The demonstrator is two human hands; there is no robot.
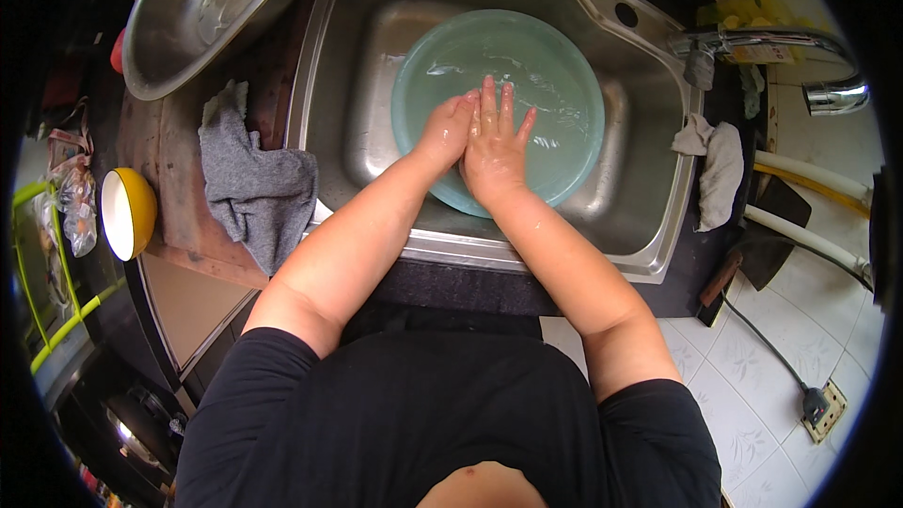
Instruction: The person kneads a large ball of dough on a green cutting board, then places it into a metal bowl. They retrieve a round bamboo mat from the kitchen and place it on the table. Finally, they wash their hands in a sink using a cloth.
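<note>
A round pale green basin (591, 136) filled with clear water sits in the steel sink. My left hand (446, 134) and my right hand (497, 152) meet over it, both wet. The left is curled against the thumb side of the right, closed around it; its fingertips are partly hidden. Fingers apart and pointing away from me, my right hand shows its back and holds nothing. Its thumb is out of sight behind the left hand.
The steel sink (372, 23) has a chrome faucet (800, 38) at its right. A grey towel (249, 174) and a large metal bowl (179, 47) lie left; a yellow bowl (141, 214) sits farther out. A pale cloth (720, 174) hangs by the right rim, near a cleaver-like blade (776, 226).
</note>
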